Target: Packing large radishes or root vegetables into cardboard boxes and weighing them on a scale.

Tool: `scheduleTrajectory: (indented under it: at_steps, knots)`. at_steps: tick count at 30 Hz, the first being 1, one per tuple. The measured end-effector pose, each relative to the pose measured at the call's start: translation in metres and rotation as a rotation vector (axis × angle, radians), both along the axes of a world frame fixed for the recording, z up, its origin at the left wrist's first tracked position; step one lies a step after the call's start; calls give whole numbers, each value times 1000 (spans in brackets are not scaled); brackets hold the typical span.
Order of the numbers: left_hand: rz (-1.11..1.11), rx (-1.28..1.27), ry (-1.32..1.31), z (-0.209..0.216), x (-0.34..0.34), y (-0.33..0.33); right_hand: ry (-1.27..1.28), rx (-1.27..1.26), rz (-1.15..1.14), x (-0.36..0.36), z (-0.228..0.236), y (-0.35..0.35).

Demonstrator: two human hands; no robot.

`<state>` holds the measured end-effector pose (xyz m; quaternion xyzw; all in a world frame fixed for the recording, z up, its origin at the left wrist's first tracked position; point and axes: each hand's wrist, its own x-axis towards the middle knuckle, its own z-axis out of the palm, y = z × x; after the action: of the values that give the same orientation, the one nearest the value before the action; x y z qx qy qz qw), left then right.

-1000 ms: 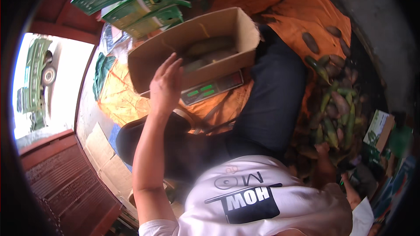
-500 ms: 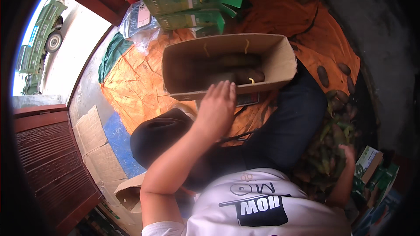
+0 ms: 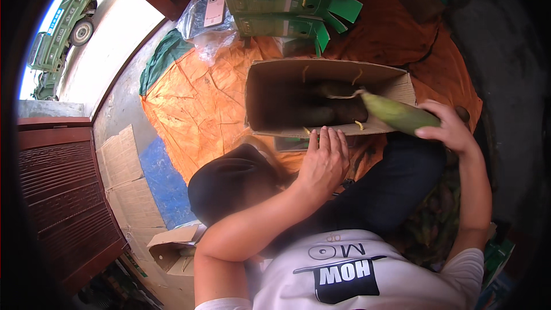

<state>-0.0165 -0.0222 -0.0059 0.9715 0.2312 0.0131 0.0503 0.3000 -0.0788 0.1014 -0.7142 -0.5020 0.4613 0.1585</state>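
An open cardboard box (image 3: pixel 330 129) with yellow cord loops stands in front of me. Several dark, long oval pieces (image 3: pixel 318 116) lie inside it, their kind hard to make out in the shade. My right hand (image 3: pixel 450 128) grips the thick end of an ear of corn in its green husk (image 3: pixel 396 113). The ear's pointed tip reaches over the box's right end, above the opening. Against the box's near wall, my left hand (image 3: pixel 327 158) has its fingers stretched up to the rim, holding nothing.
Green printed boxes (image 3: pixel 270 0) stand beyond the box. A phone (image 3: pixel 215 10) rests on clear plastic at far left. Orange sheeting (image 3: pixel 195 103) covers the floor. To my right lies a pile of reddish and green produce (image 3: pixel 433 212). A smaller cardboard box (image 3: pixel 169 247) sits left.
My right hand has come up from the pile at the right with the ear of corn and now holds it at the box. My left hand stays at the box's near rim. The view has shifted.
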Motion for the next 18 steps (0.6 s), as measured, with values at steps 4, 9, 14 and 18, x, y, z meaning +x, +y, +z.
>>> scheduleTrajectory:
  at_steps: [4, 9, 14, 18]
  knots:
    - [26, 0, -22, 2, -1, 0, 240, -155, 88, -49, -49, 76]
    - [24, -39, -20, 4, -1, 3, -187, 108, 171, -68, -95, 86]
    - [-2, -114, -45, 9, -7, 11, -4, 309, -42, -40, -59, 42]
    - [59, -176, -212, -3, -11, 25, 31, 533, -327, 5, -37, -6]
